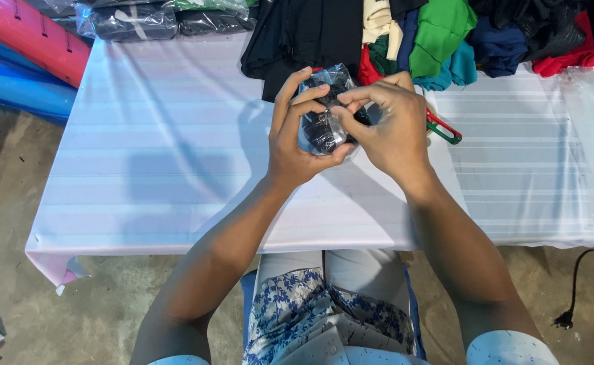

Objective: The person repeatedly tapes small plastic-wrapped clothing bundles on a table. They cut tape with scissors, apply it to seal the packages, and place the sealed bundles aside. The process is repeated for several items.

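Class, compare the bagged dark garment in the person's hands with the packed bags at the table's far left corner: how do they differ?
The bagged dark garment is gripped by the left hand and right hand, above the table; the packed bags lie flat, untouched. The held one is crumpled small; those look broader. Both are dark cloth in clear plastic.

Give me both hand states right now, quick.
Left hand: closed around the clear plastic bag with a dark garment inside.
Right hand: closed on the same bag, fingertips pinching its top.

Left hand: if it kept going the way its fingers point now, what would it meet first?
The left hand points up and away, so beyond the clear bag with a dark garment it holds, it would probably first reach the black folded clothes, though depth is unclear.
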